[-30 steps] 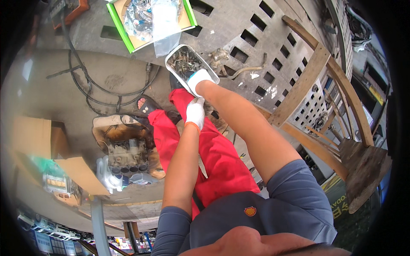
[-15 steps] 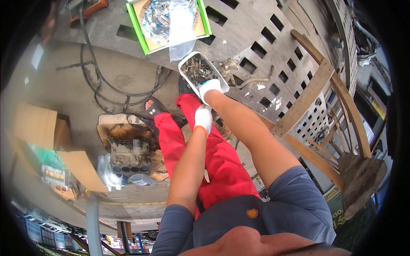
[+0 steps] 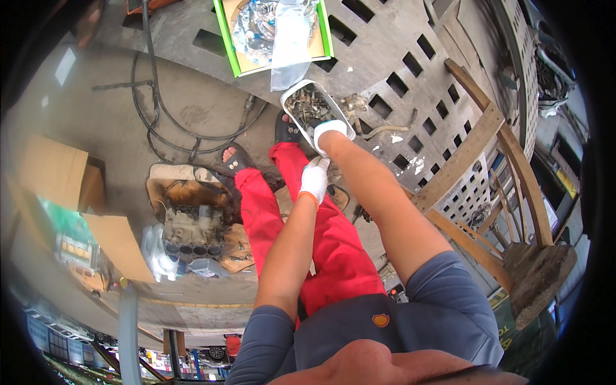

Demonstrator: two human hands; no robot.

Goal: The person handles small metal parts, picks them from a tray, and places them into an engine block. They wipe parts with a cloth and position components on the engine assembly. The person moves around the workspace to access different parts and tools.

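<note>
A white rectangular tray point(image 3: 287, 104) full of small dirty metal parts point(image 3: 308, 101) sits at the near edge of the perforated metal bench. Over its near end is my right hand point(image 3: 330, 130), in a white glove; the fingers reach down among the parts and are mostly hidden. My left hand point(image 3: 314, 178), gloved in white with an orange cuff, is just below the tray's near corner. Its fingertips point up toward the rim, and whether they grip it is unclear. Beside the tray lies a small metal casting point(image 3: 355, 104) with a bent pipe point(image 3: 385, 130).
A green-edged box point(image 3: 228, 42) with bagged parts stands beyond the tray. On the floor at left are a black hose point(image 3: 192, 136), a dirty engine block point(image 3: 192, 224) and an open cardboard carton point(image 3: 122, 240). A wooden chair point(image 3: 459, 157) stands close on the right.
The whole view has shifted slightly, so the bench things appear farther right. My left hand looks more stretched toward the tray's corner. My right hand stays in the tray.
</note>
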